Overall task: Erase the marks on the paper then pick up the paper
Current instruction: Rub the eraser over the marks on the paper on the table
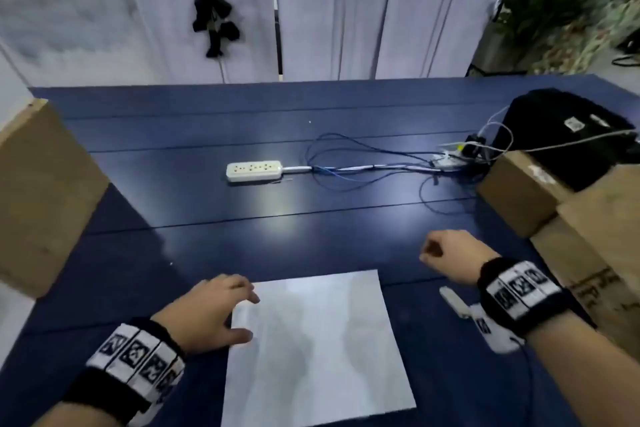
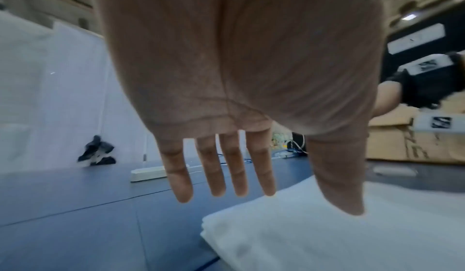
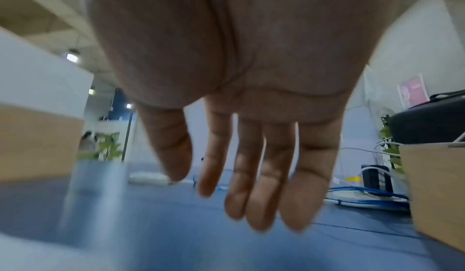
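A white sheet of paper (image 1: 315, 347) lies flat on the dark blue table (image 1: 207, 236), near its front edge. I make out no clear marks on it, only faint shadows. My left hand (image 1: 239, 314) is at the sheet's top left corner with straight, spread fingers and the thumb over the left edge; the left wrist view shows that hand (image 2: 309, 199) above the paper (image 2: 327, 235), holding nothing. My right hand (image 1: 433, 253) hovers to the right of the sheet, loosely curled and empty (image 3: 214, 191). A small white eraser-like bar (image 1: 453, 302) lies by my right wrist.
A white power strip (image 1: 254, 170) and blue cables (image 1: 363, 168) lie across the table's middle. Cardboard boxes stand at the left (image 1: 45, 198) and right (image 1: 588, 218) edges. A black bag (image 1: 568, 135) sits at the back right.
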A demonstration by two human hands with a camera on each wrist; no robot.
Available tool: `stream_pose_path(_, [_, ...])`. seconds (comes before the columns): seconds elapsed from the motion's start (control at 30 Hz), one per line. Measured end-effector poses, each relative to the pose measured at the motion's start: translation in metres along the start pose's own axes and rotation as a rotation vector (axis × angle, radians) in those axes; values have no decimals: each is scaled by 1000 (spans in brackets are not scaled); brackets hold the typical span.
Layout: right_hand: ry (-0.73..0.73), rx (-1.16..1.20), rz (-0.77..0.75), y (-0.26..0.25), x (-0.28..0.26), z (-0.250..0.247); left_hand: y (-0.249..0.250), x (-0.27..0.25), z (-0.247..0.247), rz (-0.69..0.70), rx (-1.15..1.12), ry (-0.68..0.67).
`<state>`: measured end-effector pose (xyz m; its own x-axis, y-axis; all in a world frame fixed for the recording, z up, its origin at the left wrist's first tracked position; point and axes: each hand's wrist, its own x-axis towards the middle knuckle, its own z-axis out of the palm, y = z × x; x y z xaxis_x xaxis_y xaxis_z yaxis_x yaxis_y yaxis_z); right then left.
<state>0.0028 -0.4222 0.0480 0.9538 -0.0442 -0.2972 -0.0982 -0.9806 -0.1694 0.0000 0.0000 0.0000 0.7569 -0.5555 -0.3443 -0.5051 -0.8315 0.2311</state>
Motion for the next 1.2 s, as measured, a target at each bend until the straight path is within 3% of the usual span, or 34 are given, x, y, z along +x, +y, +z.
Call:
stream_pose_path(0.1, [-184, -249, 56, 8, 16, 25, -10, 9, 15, -33, 93, -48])
stream_pose_path(0.2, [-256, -329, 113, 8, 12, 49, -12, 11, 24, -36, 92, -7])
stream_pose_path(0.43, [-149, -371, 202, -5, -8, 63, -10, 11, 22, -56, 103, 27])
stream_pose_path(0.53, [-2, -306, 119, -25, -9, 57, -14, 8, 23, -66, 62, 35])
stream_pose_path(0.67, [181, -65, -216, -96, -12, 53, -17, 10, 26, -60, 26, 59])
stream_pose_path(0.83, [91, -1, -553, -200, -2, 85, -30, 11, 36, -46, -31, 121])
stream_pose_path(0.97, [-32, -131, -606, -236, 21, 104, -36, 10, 39, -52, 44, 145])
stream_pose_path(1.2, [4, -128, -568, -238, 39, 106, -44, 10, 43, -35, -86, 125])
